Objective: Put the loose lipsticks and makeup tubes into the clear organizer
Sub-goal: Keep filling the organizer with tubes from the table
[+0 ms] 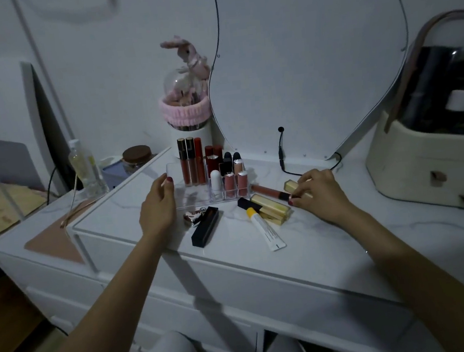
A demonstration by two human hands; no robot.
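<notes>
Dim, bluish light; wide-angle edge distortion.

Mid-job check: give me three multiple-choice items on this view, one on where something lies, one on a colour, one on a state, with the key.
1. Where does the black box lie?
A. Standing in the organizer
B. On the tabletop in front of the organizer
C. On the cream case at the right

2. What colour is the cap of the white tube?
A. Yellow
B. Blue
C. Pink

3. What is the left hand doing?
A. Holding a lipstick in the air
B. Resting in the person's lap
C. Resting at the left end of the organizer

Key:
1 B: it lies flat on the marble top, nearer the camera than the organizer.
2 A: the cap at its far end is yellow.
3 C: its fingers are at the clear tray's left edge, with no item in them; the right hand is on the gold tubes.
</notes>
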